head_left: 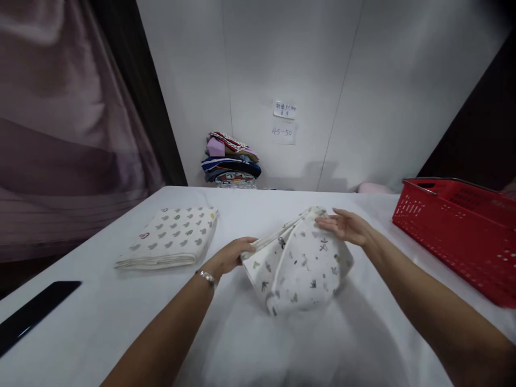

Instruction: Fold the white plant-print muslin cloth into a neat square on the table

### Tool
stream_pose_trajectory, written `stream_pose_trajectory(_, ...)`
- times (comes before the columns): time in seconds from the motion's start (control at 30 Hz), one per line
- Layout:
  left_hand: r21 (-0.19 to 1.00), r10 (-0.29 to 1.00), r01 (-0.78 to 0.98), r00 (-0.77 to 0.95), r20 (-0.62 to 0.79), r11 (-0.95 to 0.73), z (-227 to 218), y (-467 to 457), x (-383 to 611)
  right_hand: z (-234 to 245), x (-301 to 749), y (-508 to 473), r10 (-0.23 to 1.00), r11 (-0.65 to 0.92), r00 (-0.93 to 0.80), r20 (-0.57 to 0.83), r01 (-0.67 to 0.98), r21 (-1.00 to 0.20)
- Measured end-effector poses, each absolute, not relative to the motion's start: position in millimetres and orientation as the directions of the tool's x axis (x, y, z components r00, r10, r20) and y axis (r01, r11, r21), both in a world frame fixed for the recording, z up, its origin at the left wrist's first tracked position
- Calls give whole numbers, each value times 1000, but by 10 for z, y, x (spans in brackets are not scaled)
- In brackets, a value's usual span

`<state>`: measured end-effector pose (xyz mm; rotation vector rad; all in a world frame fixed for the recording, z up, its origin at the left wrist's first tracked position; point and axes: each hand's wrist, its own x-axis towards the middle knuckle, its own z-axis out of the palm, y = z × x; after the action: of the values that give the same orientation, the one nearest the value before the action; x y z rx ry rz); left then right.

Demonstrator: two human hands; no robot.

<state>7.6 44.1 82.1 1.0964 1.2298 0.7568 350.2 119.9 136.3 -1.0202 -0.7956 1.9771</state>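
A folded white cloth with small dark and green leaf-like prints is lifted and tilted over the table, its lower layers sagging. My left hand, wearing a bracelet at the wrist, is closed on the cloth's left corner. At its upper right edge, my right hand has its fingers stretched out, with some fingertips lying against the fabric. To the left, a second folded white cloth with rows of grey prints lies flat on the table.
The white table meets a pale wall. A red perforated basket stands at the right. A dark flat object lies at the left edge. Several folded fabrics are stacked by the wall, left of paper notes. A pinkish curtain hangs left.
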Motion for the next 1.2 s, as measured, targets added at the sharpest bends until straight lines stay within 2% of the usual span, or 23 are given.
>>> stream_pose_trajectory(0.1,907,922,185,10,-386,378,520,720,34,1092,3188,1563,786,-608,-385,-483,-339,-718)
stream_pose_trajectory(0.27,916,940,223,-152,-305,333,287,864,-16,784,2979,1950,739,-672,-348,-577,-320,-668)
stream_pose_trajectory(0.47,937,962,230,-135,-237,264,200,745,-26,593,3018,2109,714,-699,-343,-610,-306,-646)
stream_pose_trajectory(0.67,884,979,424,-136,-152,196,163,739,106,574,3048,2156,709,-705,-372,-599,-368,-606)
stream_pose_trajectory(0.8,951,969,256,-217,-117,173,198,937,102,553,3034,2163,739,-673,-357,-571,-437,-597)
stream_pose_trajectory(0.93,967,902,-9,-360,-239,253,202,1132,45,474,2991,2126,823,-560,-210,-527,-452,-694)
stream_pose_trajectory(1.03,954,896,-65,-328,-299,294,181,1151,-7,402,3101,2050,925,-368,-26,-380,-319,-873)
stream_pose_trajectory(1.1,950,906,-91,-287,-312,299,168,1109,-34,339,3274,1961,966,-232,99,-240,-85,-969)
stream_pose_trajectory(1.13,950,913,-97,-261,-313,298,161,1081,-42,302,3379,1902,972,-187,155,-175,67,-980)
stream_pose_trajectory(1.2,956,931,-58,-215,-295,289,144,1030,-37,221,3588,1759,971,-195,199,-131,348,-917)
